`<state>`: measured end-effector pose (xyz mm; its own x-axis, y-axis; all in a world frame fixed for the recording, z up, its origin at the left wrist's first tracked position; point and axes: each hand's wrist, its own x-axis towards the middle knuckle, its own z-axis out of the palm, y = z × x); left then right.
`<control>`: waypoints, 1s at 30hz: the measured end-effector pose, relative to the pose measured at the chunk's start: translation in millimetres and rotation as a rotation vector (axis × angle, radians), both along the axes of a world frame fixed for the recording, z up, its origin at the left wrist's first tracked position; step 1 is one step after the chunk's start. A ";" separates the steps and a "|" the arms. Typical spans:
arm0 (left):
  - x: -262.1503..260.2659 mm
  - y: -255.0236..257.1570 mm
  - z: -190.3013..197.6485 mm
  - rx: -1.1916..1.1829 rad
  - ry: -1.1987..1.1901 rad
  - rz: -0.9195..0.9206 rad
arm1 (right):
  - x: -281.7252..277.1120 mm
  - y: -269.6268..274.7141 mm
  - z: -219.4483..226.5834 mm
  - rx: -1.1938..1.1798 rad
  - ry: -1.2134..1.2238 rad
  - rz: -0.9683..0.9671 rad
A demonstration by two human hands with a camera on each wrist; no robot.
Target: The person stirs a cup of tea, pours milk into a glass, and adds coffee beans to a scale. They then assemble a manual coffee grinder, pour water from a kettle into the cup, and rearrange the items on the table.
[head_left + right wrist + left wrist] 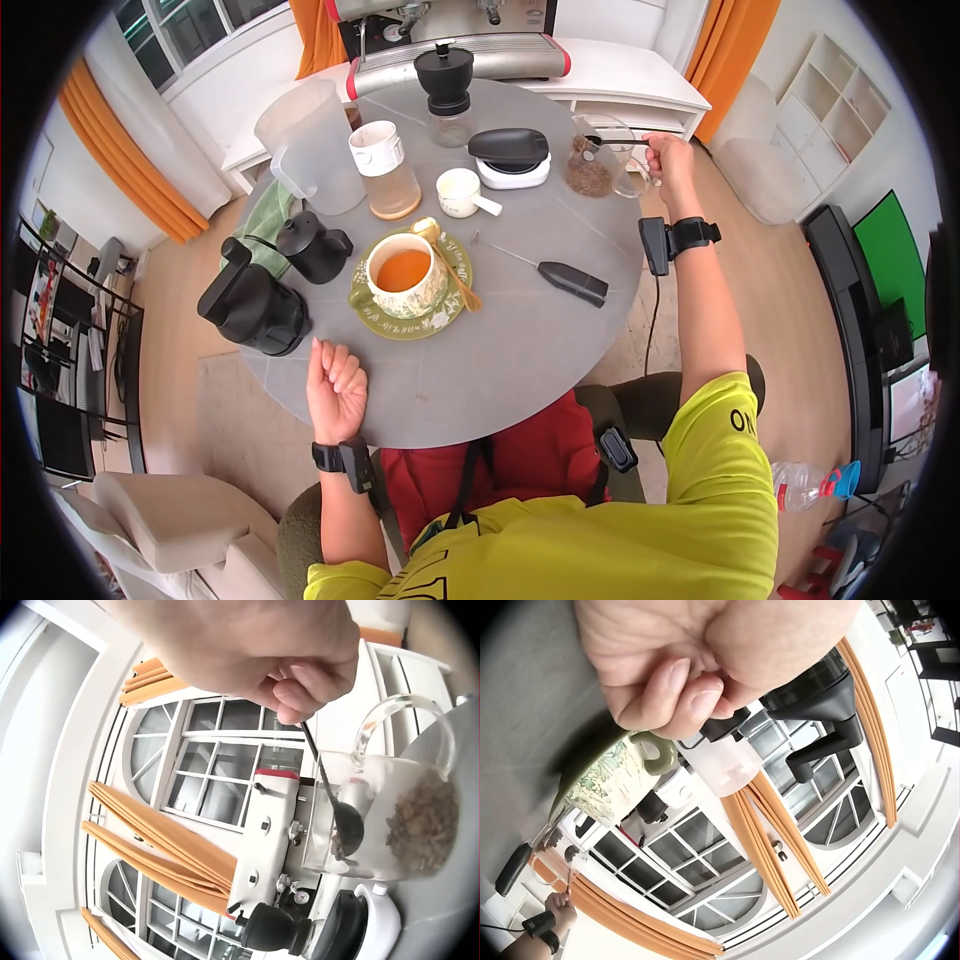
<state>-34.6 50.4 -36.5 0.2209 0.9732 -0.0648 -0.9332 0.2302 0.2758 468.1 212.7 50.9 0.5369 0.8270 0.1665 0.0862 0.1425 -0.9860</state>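
Note:
My right hand [668,160] pinches the handle of a dark metal spoon [615,142] at the far right of the round grey table [520,350]. The spoon's bowl [349,825] is inside a clear glass mug [592,165] that holds brown granules [424,817]. The right hand [307,690] sits above the mug's rim. My left hand [335,385] rests on the near table edge, loosely curled and holding nothing. It lies just in front of a floral cup of amber tea [405,272] on a green saucer [410,325]. From the left wrist, the left hand [690,682] and the cup [611,780] are close together.
A black milk frother [565,278] lies right of the saucer, and a gold spoon [450,265] rests on it. Behind stand a black kettle [315,245], a black pitcher [255,305], a plastic jug [310,145], a white-lidded jar [385,170], a small white cup [462,192], a scale [512,158] and a hand grinder [445,90].

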 end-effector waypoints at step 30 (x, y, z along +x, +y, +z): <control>-0.6 -0.3 -1.3 -0.006 0.005 0.011 | -79.3 -5.0 9.6 0.101 0.218 0.187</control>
